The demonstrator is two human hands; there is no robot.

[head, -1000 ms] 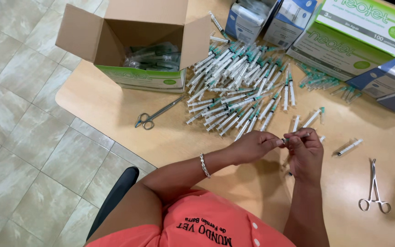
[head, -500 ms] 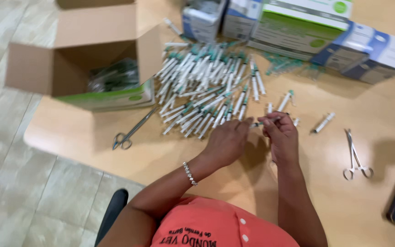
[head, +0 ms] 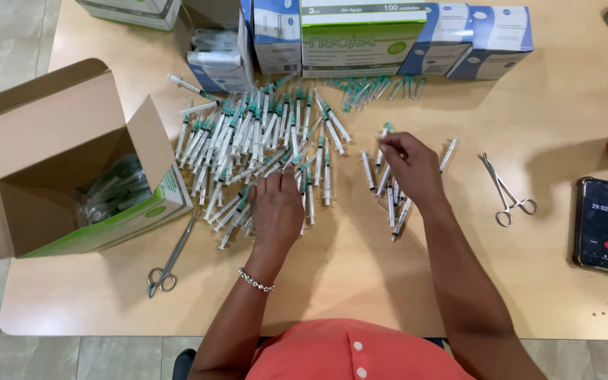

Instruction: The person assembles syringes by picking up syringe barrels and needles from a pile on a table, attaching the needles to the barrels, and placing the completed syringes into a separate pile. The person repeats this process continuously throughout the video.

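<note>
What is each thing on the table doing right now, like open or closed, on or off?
Cardboard box: flaps open, lying on its side, bagged syringes inside.
Phone: screen lit, lying flat.
Right forceps: closed, lying flat.
Left forceps: closed, lying flat.
Syringe pile: loose, green-capped.
Left hand: resting on the pile.
Right hand: pinching a syringe in the smaller group.

Bright, even indoor light, sharp across the frame

Soft shadows fall rightward on the pale wooden table (head: 360,281) beside the steel forceps (head: 507,191) and black phone (head: 601,224), whose screen shows slight glare; table edges bow mildly toward the corners, with no motion blur.
</note>
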